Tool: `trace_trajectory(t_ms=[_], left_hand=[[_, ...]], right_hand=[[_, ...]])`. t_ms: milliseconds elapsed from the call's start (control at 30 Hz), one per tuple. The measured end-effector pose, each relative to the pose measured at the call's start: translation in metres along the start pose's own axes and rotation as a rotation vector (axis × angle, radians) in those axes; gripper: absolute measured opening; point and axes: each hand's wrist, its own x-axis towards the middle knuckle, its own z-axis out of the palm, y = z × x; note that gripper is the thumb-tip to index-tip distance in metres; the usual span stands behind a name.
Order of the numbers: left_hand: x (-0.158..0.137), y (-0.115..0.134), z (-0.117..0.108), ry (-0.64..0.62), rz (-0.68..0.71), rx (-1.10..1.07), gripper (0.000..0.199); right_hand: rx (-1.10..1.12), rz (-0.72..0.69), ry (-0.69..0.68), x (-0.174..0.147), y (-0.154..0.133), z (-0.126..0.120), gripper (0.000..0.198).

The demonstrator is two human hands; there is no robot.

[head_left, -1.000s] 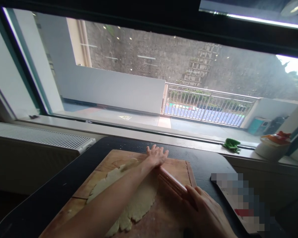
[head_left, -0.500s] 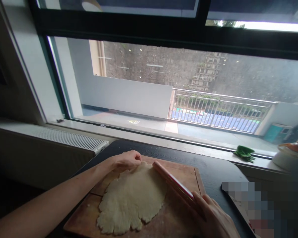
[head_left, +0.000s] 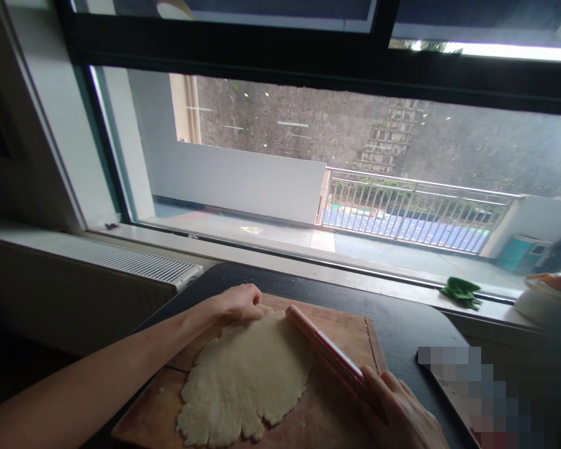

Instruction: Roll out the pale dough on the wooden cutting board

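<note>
A flat, rolled-out sheet of dough [head_left: 247, 374] with a ragged, cracked near edge lies on a wooden board [head_left: 346, 324]. At the dough's far left edge is my left hand [head_left: 240, 304], its fingers closed on the rim; the fingertips are partly hidden. My right hand [head_left: 402, 405] is wrapped round the near end of a rolling pin [head_left: 325, 346]. The pin slants away to the left, along the right side of the dough, and its far tip is at the dough's upper right edge.
The board rests on a black table [head_left: 402, 312]. Beyond it runs a windowsill [head_left: 308, 268] with green leaves [head_left: 460, 292] and a pale pot [head_left: 546, 299] at the right. A white radiator [head_left: 135, 262] stands left of the table. A blurred-out object [head_left: 467, 386] lies at lower right.
The dough and the board have shifted slightly left and toward me. My left hand has moved a little left with the dough's edge. The rolling pin has barely moved.
</note>
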Motion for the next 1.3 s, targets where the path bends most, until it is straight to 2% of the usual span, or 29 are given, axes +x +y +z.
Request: trace_trajectory(t_ms=[133, 200, 267, 367, 433, 500, 600, 667, 833, 933, 1067, 1133, 1300], left_hand=[[0.006, -0.011, -0.006, 0.053, 0.025, 0.024, 0.034], [0.011, -0.01, -0.013, 0.137, 0.001, 0.002, 0.039], [0.017, 0.001, -0.017, 0.278, 0.007, 0.018, 0.041], [0.023, 0.032, -0.01, 0.457, 0.147, 0.056, 0.042], [0.026, 0.055, 0.008, 0.409, 0.248, 0.064, 0.045], [0.03, 0.072, 0.031, 0.224, 0.282, 0.083, 0.05], [0.043, 0.086, 0.062, 0.14, 0.229, 0.094, 0.058], [0.055, 0.092, 0.071, 0.108, 0.162, 0.104, 0.064], [0.076, 0.1, 0.07, 0.045, 0.106, 0.125, 0.073], [0.066, 0.092, 0.071, 0.054, 0.142, 0.153, 0.067], [0.042, 0.069, 0.075, 0.177, 0.245, 0.251, 0.055], [0.036, 0.065, 0.075, 0.217, 0.252, 0.266, 0.053], [0.058, 0.087, 0.071, 0.103, 0.1, 0.155, 0.062]], right_hand=[[0.125, 0.037, 0.003, 0.001, 0.007, 0.002, 0.029], [0.201, 0.069, 0.01, 0.002, 0.01, 0.002, 0.029], [0.229, 0.079, 0.017, 0.003, 0.01, 0.002, 0.029], [0.183, 0.034, 0.038, 0.004, 0.003, 0.002, 0.026], [0.136, 0.008, 0.06, 0.005, -0.005, 0.002, 0.022], [0.092, -0.003, 0.082, 0.005, -0.01, 0.001, 0.019], [0.039, 0.001, 0.117, 0.004, -0.014, 0.0, 0.019], [0.024, 0.009, 0.128, 0.003, -0.013, -0.001, 0.021], [0.023, 0.025, 0.092, 0.002, -0.009, -0.001, 0.019], [0.019, -0.006, 0.06, 0.0, -0.008, -0.001, 0.024], [0.0, -0.023, 0.037, -0.007, -0.011, -0.003, 0.033], [-0.001, -0.028, 0.029, -0.009, -0.013, -0.006, 0.033], [0.023, -0.011, 0.024, -0.008, -0.011, -0.008, 0.029]])
